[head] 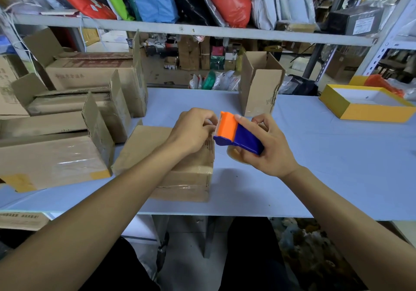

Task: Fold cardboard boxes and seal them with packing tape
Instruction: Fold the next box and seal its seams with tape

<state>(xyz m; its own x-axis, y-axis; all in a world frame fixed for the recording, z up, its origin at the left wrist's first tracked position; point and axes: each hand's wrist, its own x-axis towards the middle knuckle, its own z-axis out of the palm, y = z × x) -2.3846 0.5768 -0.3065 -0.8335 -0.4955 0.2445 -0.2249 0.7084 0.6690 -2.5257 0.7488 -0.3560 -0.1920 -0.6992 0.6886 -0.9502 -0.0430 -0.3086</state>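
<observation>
A small folded cardboard box (144,146) lies on the pale blue table (326,167) in front of me, with clear tape across its near side. My right hand (267,149) grips an orange and blue tape dispenser (236,133) holding a roll of clear tape, just right of the box's far corner. My left hand (193,131) hovers over that corner, its fingertips pinching at the tape end by the dispenser's toothed blade. The tape itself is hard to make out.
Several taped and open cardboard boxes (67,119) are stacked on the left of the table. An upright open box (258,83) stands behind my hands. A yellow box lid (369,103) sits at the far right. A metal shelf (202,29) of coloured bags runs overhead.
</observation>
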